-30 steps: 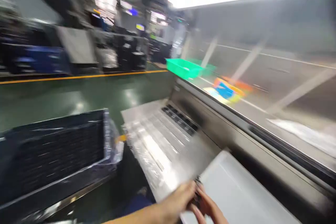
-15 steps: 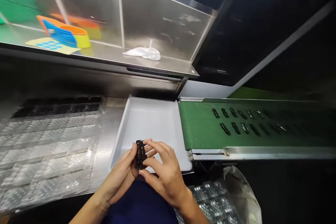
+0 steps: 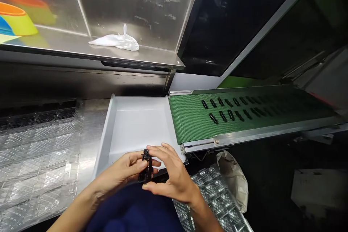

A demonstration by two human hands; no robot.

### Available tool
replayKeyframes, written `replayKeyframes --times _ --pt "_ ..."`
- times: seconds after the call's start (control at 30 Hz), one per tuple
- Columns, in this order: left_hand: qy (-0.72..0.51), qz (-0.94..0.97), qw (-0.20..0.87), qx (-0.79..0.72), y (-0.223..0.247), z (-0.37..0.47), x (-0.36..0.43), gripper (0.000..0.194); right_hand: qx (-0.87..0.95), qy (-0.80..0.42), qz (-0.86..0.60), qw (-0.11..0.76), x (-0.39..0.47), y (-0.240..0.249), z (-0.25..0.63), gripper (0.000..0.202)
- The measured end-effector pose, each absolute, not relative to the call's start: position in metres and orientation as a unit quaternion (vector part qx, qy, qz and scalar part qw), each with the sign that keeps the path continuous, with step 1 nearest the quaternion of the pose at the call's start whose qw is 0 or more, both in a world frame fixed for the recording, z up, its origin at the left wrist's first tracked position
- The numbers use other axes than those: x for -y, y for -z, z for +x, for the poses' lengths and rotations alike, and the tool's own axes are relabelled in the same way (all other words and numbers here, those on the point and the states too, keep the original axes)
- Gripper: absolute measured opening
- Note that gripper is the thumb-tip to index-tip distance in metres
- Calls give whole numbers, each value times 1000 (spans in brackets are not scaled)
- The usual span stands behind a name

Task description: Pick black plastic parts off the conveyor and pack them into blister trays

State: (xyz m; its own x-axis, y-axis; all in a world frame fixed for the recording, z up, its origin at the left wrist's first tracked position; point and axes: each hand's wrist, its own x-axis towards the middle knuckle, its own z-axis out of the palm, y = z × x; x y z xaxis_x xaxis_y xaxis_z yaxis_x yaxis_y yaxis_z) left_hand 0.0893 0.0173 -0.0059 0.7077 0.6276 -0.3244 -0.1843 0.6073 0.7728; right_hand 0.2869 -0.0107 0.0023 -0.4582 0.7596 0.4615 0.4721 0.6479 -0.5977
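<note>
A small black plastic part (image 3: 146,166) stands upright between my hands, over the near edge of the white tray (image 3: 136,123). My left hand (image 3: 127,168) grips it from the left, thumb across its front. My right hand (image 3: 172,174) holds the same part at its top and bottom ends, fingertips above and thumb below. Similar black parts (image 3: 231,115) lie in two rows on the green conveyor belt (image 3: 187,123) to the right.
Clear blister trays (image 3: 40,156) cover the left side of the metal table (image 3: 91,127). White gloves (image 3: 119,41) lie on the shelf above. Lower right are more clear trays (image 3: 214,192) and a crumpled paper bag (image 3: 235,177). The belt's metal rail (image 3: 239,136) borders its near side.
The view has swung to the right, showing more of the belt. My left thumb now lies across the part's front, and my right fingers have shifted to its ends.
</note>
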Motion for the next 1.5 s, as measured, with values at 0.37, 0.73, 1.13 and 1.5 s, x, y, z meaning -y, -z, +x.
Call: replayKeyframes --times 0.37,0.73,1.13,1.5 --pt "-305 325 856 -262 16 99 -19 40 858 -116 -374 333 3 -4 288 77" --pt "-270 332 870 -245 11 102 -45 33 852 -123 -395 321 -15 -10 295 72" --pt "-217 369 862 -272 14 100 -84 35 854 -196 -385 289 -52 -11 294 94" --pt "-241 288 876 -303 10 108 -79 24 505 23 -841 193 -117 12 473 23"
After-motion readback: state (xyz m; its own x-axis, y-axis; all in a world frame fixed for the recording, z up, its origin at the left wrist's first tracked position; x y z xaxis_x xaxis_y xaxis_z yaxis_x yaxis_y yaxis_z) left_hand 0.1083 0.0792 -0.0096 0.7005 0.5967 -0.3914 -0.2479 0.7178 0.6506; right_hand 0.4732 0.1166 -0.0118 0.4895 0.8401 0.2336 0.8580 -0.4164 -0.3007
